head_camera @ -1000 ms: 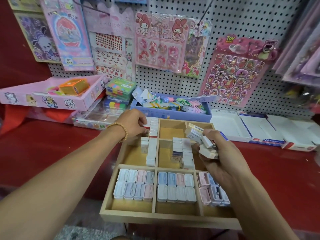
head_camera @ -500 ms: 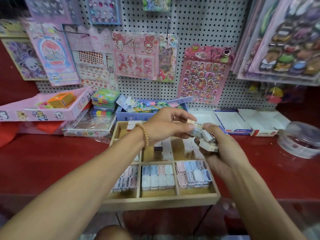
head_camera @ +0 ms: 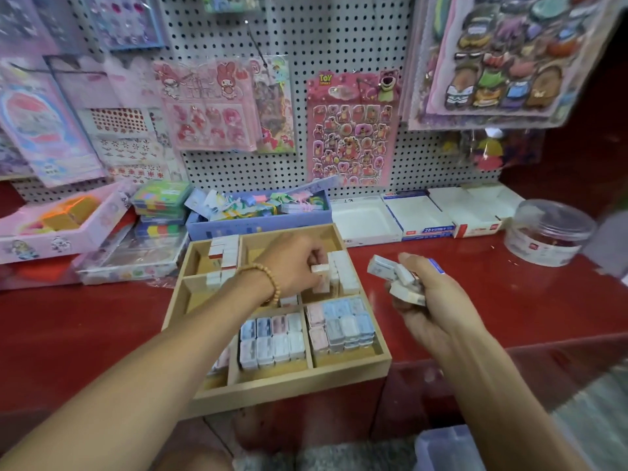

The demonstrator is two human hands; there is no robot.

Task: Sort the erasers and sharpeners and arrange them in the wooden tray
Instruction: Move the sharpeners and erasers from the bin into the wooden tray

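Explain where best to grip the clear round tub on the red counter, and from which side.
Take the clear tub around its curved side wall, coming from its left, the side nearer the right hand. It stands upright, apart from the white boxes, so that side looks open.

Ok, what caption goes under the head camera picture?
Left hand puts an eraser in the wooden tray; right hand holds more.

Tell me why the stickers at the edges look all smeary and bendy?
Head view: the sticker packs at the corners are blurred and stretched by the wide-angle lens, and the clear tub looks smeared too; the middle is sharper, where the left hand pinches an eraser over the wooden tray, and the red counter shows faint glare.
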